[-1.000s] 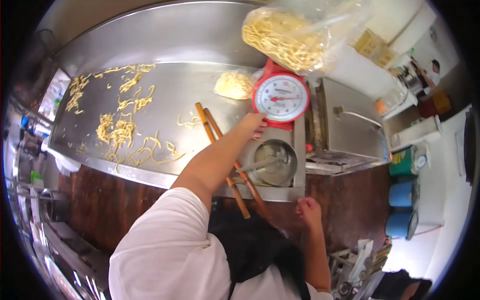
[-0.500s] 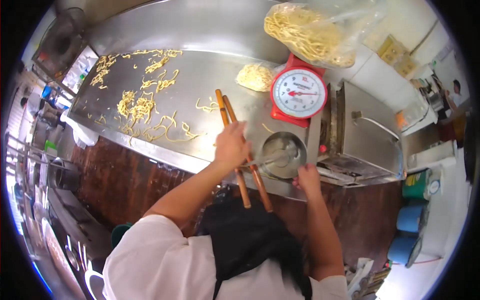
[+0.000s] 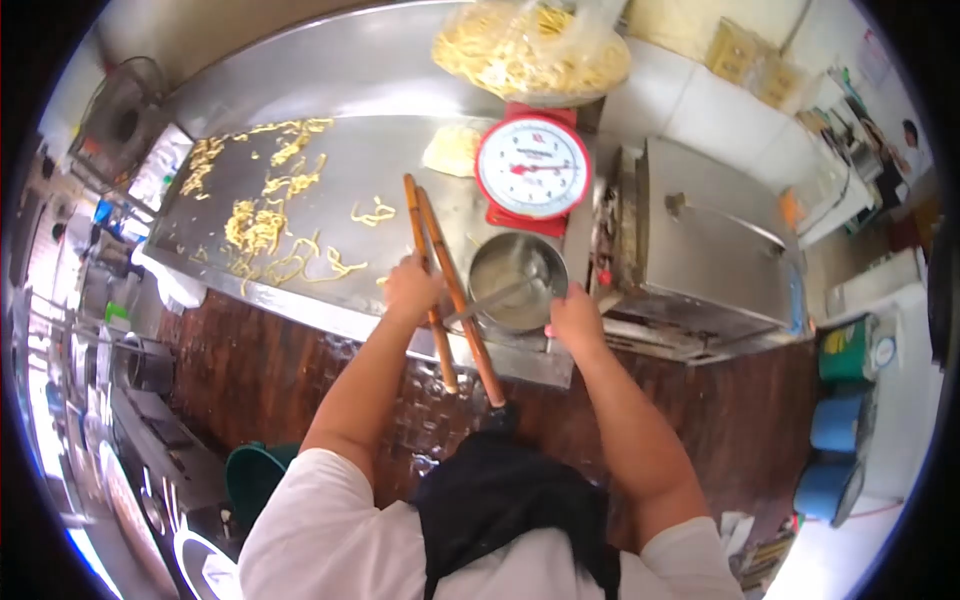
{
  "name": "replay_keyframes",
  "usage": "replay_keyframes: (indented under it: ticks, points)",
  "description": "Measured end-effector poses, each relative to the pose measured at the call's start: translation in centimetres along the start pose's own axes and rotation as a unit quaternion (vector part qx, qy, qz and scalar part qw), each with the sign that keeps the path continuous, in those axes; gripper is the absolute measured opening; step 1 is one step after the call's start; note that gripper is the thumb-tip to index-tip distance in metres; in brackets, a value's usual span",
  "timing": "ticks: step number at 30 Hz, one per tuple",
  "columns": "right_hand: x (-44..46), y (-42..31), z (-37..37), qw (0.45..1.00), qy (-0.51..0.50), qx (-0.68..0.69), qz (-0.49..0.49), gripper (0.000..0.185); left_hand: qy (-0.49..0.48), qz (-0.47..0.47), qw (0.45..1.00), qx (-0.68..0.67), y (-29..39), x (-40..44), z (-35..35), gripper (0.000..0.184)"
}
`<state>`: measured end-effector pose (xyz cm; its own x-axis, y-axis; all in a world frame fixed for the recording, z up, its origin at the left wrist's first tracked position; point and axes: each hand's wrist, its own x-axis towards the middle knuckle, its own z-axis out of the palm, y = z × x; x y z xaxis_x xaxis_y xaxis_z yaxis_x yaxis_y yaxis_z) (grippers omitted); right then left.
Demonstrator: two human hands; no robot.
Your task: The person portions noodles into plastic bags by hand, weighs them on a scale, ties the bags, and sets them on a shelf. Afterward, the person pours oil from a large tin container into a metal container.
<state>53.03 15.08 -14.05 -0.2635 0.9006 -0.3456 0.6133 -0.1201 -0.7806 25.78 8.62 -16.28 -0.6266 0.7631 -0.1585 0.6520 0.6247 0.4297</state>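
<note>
My left hand (image 3: 412, 290) has its fingers closed round the left wooden stick (image 3: 443, 352). A second wooden stick (image 3: 480, 358) lies beside it; both jut over the counter's front edge. My right hand (image 3: 576, 318) grips the rim of a metal bowl (image 3: 497, 253), in which a ladle (image 3: 500, 295) rests with its handle toward the sticks. Behind the bowl stands a red scale (image 3: 535, 168) with a clear bag of noodles (image 3: 530, 50) on top. A small pile of noodles (image 3: 452, 150) sits left of the scale.
Loose noodles (image 3: 255, 228) are scattered over the left part of the steel counter (image 3: 350, 160). A metal cabinet (image 3: 700, 245) adjoins it on the right. A green tub (image 3: 258, 475) stands at lower left, blue buckets (image 3: 835, 422) at far right. Another person (image 3: 911, 155) is in the background.
My left hand has moved from the scale's base down to the sticks and closed on one. My right hand has come up from beyond the counter edge to the bowl rim. The view has shifted.
</note>
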Motion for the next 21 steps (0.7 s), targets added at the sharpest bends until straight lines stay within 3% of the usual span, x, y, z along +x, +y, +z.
replay_keyframes:
  ticks: [1, 5, 6, 9, 10, 16, 17, 19, 21]
  points:
    - [-0.6, 0.0, -0.6, 1.0, 0.003, -0.012, -0.005, 0.025, 0.007, -0.03, 0.999, -0.045, -0.5, 0.1, 1.6, 0.062]
    - [-1.2, 0.1, -3.7, 0.997, 0.021, -0.053, -0.042, 0.023, 0.086, -0.032, 0.996, 0.013, 3.2, -2.0, 2.7, 0.078]
    - [-2.0, -0.3, -4.9, 0.999, 0.014, -0.032, -0.035, 0.023, 0.027, -0.026, 0.999, 0.029, 3.5, -1.4, 2.5, 0.082]
    - [-3.2, 0.6, -8.0, 0.999, -0.008, 0.024, -0.019, 0.024, 0.024, 0.001, 0.997, 0.076, 4.8, -2.3, 2.4, 0.083]
    - [-3.6, 1.2, -9.1, 0.999, -0.014, 0.042, -0.014, 0.024, -0.019, -0.019, 0.996, 0.084, 5.6, -2.6, 1.6, 0.086]
    - [-5.7, 6.3, -17.3, 0.999, 0.015, 0.043, -0.025, 0.027, 0.005, -0.001, 0.995, 0.102, 4.9, -3.3, 2.9, 0.089]
    - [-5.9, 7.1, -18.8, 0.998, 0.024, 0.041, -0.029, 0.028, 0.004, -0.012, 0.999, 0.04, 5.9, -3.6, 2.0, 0.089]
    - [-6.5, 8.5, -21.4, 0.997, 0.046, 0.041, -0.04, 0.03, 0.093, 0.001, 0.995, -0.043, 4.1, 0.2, 2.7, 0.09]
    - [-7.5, 8.6, -24.0, 0.996, 0.063, 0.009, -0.061, 0.031, 0.148, 0.035, 0.988, -0.037, 6.3, 2.3, 0.4, 0.091]
